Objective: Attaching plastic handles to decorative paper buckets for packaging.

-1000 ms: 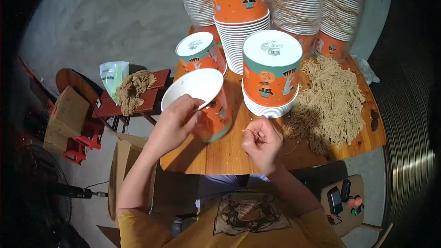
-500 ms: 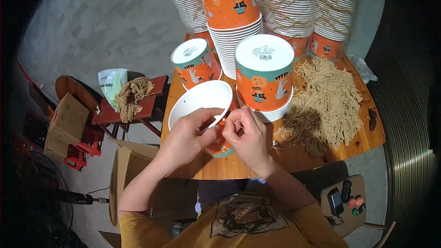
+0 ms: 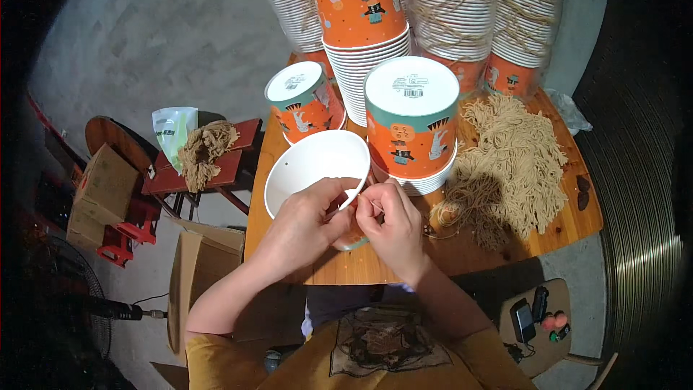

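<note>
A paper bucket (image 3: 310,162), white inside and orange outside, is tilted on its side toward me near the table's front edge. A small dark hole shows in its wall on the left. My left hand (image 3: 297,222) is closed on the near right rim, fingers inside and thumb outside. Right against that rim, my right hand (image 3: 393,225) pinches a thin tan string (image 3: 376,206); its end is hidden between the fingers. Just beyond stands a stack of upturned orange buckets (image 3: 411,141). To the right lies a heap of tan strings (image 3: 516,162).
The wooden table (image 3: 538,242) also bears a smaller upturned bucket (image 3: 299,101) and a tall bucket stack (image 3: 361,7). Behind are wrapped stacks (image 3: 455,11) of roped buckets. At left, a red stool (image 3: 242,137) holds more string; a cardboard box (image 3: 209,256) is below.
My right hand has shifted slightly, its fingers pressing closer to the bucket's rim with the string. My left hand keeps its grip. The whole view has moved a little.
</note>
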A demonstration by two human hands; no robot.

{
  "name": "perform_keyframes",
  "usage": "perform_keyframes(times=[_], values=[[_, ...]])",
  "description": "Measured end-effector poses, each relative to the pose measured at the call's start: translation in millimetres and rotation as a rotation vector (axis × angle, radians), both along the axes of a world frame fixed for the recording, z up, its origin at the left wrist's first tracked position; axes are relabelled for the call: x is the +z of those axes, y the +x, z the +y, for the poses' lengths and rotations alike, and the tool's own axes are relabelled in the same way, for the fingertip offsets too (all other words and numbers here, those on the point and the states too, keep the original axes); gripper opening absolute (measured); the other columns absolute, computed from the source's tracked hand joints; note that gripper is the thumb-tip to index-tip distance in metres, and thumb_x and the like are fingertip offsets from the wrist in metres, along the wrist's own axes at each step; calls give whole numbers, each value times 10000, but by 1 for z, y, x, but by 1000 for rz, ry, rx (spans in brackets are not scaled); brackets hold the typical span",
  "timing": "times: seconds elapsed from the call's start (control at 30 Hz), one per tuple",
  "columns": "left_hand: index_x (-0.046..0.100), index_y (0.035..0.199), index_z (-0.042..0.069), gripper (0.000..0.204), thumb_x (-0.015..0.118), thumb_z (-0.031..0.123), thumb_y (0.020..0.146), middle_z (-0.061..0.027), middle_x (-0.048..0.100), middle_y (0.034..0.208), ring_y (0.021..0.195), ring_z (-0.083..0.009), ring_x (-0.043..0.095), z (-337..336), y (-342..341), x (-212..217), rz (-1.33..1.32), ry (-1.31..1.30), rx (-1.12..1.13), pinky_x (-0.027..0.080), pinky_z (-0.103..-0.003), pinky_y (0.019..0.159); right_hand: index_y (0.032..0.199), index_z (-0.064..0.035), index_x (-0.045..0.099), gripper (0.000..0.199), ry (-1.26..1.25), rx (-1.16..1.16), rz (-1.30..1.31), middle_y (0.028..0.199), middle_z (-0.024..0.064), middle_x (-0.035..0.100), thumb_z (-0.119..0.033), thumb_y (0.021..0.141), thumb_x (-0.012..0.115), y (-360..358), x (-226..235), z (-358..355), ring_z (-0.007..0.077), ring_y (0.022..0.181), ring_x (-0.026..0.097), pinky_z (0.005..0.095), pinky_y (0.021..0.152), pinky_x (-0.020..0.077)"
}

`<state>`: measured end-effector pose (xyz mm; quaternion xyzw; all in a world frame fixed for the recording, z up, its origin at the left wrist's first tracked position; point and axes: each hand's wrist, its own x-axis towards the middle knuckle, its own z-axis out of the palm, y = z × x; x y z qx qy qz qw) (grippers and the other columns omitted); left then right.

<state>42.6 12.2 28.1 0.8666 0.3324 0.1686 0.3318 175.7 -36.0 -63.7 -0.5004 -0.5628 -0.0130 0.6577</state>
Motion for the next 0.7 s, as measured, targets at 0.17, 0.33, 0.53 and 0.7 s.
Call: perform_keyframes(times=[0.17, 0.33, 0.53, 0.7], values=[[563, 1132, 1, 262, 546, 138, 909, -144, 642, 902, 789, -219, 627, 1, -1, -8, -16, -30, -63, 495, -335, 707, 860, -27, 511, 141, -108, -87, -100, 745, 103, 530, 0, 808, 639, 1, -3, -14, 257, 600, 570, 350, 524, 463], [572, 1072, 6, 206, 500, 166, 964, -94, 632, 867, 805, -139, 572, 15, 5, -14, -10, -300, -100, 473, -292, 727, 869, -32, 511, 116, -156, -115, -138, 770, 111, 538, -24, 833, 620, 6, -4, -21, 307, 629, 579, 374, 532, 467], [540, 959, -5, 174, 496, 163, 960, -98, 611, 818, 758, -189, 581, 28, 10, -39, 19, -290, -127, 464, -334, 681, 882, -33, 522, 102, -232, -64, -112, 780, 107, 558, -37, 843, 616, 7, -10, -23, 304, 646, 588, 368, 546, 475], [483, 933, 0, 77, 501, 70, 908, -194, 572, 828, 785, -379, 561, 19, 15, -28, 70, 22, -96, 449, -394, 694, 915, -16, 537, 83, -261, 34, -61, 758, 82, 582, -42, 869, 601, 20, -8, -25, 183, 621, 590, 306, 552, 470]])
